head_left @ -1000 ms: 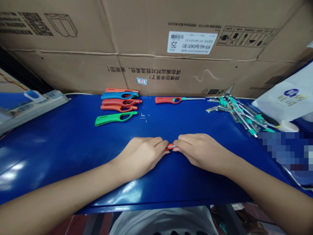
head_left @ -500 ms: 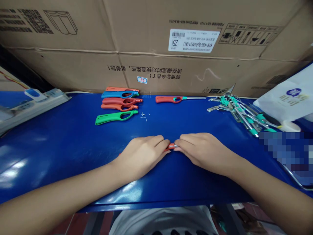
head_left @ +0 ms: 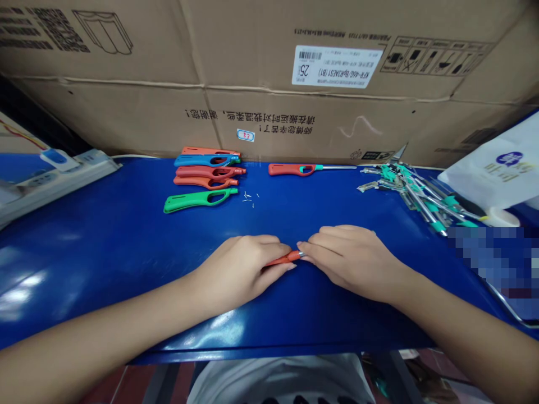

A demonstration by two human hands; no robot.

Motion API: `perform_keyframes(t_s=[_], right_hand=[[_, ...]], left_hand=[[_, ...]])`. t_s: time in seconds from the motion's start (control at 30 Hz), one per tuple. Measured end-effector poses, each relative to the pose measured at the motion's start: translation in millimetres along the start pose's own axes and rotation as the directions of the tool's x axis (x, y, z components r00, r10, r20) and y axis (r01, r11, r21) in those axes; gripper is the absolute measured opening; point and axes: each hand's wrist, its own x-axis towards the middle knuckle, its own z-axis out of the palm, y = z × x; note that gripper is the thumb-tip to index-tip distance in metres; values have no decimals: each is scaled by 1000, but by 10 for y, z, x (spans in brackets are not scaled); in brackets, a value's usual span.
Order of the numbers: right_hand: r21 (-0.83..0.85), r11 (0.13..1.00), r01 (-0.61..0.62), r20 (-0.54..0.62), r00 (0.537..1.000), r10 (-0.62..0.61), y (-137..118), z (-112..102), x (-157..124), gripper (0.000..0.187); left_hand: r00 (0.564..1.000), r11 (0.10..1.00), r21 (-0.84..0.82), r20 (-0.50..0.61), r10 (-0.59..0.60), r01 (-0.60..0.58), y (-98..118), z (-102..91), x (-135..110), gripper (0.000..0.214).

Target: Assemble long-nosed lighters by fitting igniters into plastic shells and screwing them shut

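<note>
My left hand (head_left: 248,269) is wrapped round the body of a red-orange long-neck lighter (head_left: 290,257), whose front end sticks out past the fingers. Right of it, my right hand (head_left: 347,261) pinches the metal tube (head_left: 300,255) at the lighter's nose; most of that tube is hidden in the fingers. Beyond the hands lie several lighter shells, among them a green one (head_left: 197,201), a blue one (head_left: 206,160) and a red one (head_left: 208,171). A whole red lighter (head_left: 295,169) with its silver tube rests at the back middle.
A heap of metal tubes with green parts (head_left: 415,193) lies at the back right beside a white bag (head_left: 497,163). A power strip (head_left: 63,174) runs along the left. Small white bits (head_left: 247,197) lie near the shells. A cardboard box (head_left: 252,73) walls off the back.
My left fingers have loosened slightly, so more of the red-orange lighter shows between the hands. Both hands stay in nearly the same place, and the view has shifted slightly.
</note>
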Motion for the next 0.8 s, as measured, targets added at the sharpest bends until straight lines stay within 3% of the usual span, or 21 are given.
perform_keyframes(t_s=[0.23,0.33,0.5,0.63,0.8], right_hand=[[70,997,-31,144,989,20,-21,-17,44,32],[83,996,-33,197,980,16,-54,-5,42,26],[105,993,-46,198,980,24,-72,-10,42,19],[132,987,-92,193,979,66,11,-31,41,23],[195,964,-179,231,964,132,121,-11,10,24]], left_hand=[[999,974,224,-17,40,-35,27,56,-12,29],[999,962,269,-9,53,-49,36,85,-9,32],[1000,975,221,8,11,-13,30,88,-7,32],[999,991,124,-12,-45,47,-3,38,-4,32],[997,985,163,-65,-41,51,-73,1,4,33]])
